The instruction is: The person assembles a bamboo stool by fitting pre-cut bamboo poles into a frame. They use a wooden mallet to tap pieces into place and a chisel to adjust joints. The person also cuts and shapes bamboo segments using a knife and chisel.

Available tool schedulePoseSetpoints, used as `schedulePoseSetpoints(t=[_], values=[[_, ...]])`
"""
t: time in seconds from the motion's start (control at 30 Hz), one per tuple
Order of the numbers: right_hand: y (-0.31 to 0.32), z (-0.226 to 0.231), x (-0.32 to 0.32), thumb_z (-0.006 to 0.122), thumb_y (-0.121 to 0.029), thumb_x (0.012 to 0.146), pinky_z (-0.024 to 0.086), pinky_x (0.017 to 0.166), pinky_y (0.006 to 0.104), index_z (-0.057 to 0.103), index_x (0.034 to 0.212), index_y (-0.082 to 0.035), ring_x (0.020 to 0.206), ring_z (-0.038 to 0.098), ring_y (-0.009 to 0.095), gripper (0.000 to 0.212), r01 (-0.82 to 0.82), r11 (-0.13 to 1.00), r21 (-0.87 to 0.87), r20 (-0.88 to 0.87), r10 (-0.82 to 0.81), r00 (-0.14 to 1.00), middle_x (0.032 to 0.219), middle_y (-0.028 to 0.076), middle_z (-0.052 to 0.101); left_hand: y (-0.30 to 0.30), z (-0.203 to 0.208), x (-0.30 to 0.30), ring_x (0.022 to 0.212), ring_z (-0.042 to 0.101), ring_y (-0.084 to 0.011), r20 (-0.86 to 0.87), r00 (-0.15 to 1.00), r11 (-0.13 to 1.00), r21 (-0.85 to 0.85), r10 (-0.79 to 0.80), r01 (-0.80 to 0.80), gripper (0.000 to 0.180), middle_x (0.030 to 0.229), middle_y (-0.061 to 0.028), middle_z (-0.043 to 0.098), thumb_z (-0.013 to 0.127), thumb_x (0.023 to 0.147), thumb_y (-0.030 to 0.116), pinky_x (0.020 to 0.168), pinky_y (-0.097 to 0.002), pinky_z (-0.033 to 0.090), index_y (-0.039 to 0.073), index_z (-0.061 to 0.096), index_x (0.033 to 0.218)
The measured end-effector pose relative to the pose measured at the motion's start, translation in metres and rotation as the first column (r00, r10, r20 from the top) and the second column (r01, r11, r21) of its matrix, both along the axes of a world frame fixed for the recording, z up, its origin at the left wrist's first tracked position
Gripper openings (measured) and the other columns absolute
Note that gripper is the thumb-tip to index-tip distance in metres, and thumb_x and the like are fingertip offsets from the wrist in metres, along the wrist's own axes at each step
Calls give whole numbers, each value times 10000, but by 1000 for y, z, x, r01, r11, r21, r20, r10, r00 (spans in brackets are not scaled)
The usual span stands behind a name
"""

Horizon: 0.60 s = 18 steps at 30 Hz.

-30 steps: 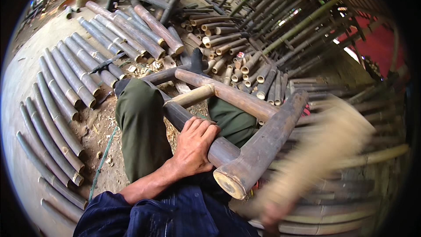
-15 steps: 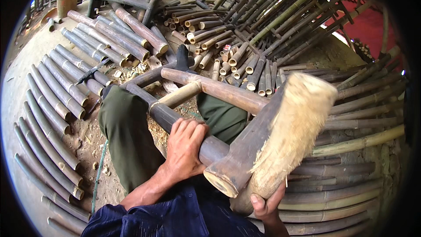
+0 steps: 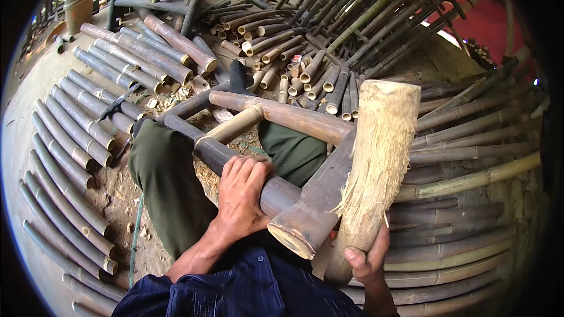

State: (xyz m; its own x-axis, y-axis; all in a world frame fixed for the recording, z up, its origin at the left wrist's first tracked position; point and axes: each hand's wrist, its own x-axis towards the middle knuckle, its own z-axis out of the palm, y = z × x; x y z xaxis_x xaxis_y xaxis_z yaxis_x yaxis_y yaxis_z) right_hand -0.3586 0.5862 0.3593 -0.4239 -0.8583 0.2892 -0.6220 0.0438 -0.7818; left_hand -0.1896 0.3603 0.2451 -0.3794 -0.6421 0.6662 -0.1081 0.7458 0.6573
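My left hand point(image 3: 242, 196) wraps round the dark near pole of a bamboo frame point(image 3: 281, 198) lying across my lap. A pale crosspiece point(image 3: 238, 123) joins that pole to a brown far pole point(image 3: 288, 115). A thick dark bamboo end piece point(image 3: 314, 214) crosses the near pole's right end, its cut end facing me. In my right hand point(image 3: 370, 258) is a heavy wooden mallet point(image 3: 382, 152) with a frayed, splintered side, gripped low on its thinner part. It stands nearly upright beside the end piece and hides part of it; whether they touch, I cannot tell.
Rows of dark bamboo poles point(image 3: 67, 158) lie on the ground at left. More long poles point(image 3: 464, 246) are stacked at right. Short cut pieces point(image 3: 276, 38) are heaped ahead, beside leaning bamboo frames point(image 3: 376, 17). Wood shavings point(image 3: 173, 97) litter the ground. A bucket point(image 3: 79, 9) stands far left.
The mallet's top has swung left and stands more upright than before. My right hand has shifted slightly with it. My left hand keeps its hold on the pole; the whole view has shifted a little.
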Motion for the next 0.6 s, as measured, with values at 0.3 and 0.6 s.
schedulePoseSetpoints(t=[0.3, 0.6], values=[[2, -18, -46, 754, -320, 836, 435, 1113, 452, 176, 1595, 119, 1284, 537, 308, 1051, -43, 997, -67, -266, 23, 964, 1418, 260, 512, 4, 9, -10, 1156, 589, -403, 30, 998, 998, 29, -58, 57, 744, 1168, -181, 639, 881, 616, 444, 1037, -503, 421, 6, 629, 1161], [-20, 34, -99, 643, -381, 828, 588, 597, 396, 203, 1635, -3, 701, 656, 248, 994, 248, 927, -282, 135, -218, 967, 1116, 219, 606, 0, 5, 0, 1149, 608, -414, 98, 992, 997, 34, -76, 73, 780, 1176, -190, 648, 830, 653, 571, 1046, -529, 412, 3, 640, 1153]])
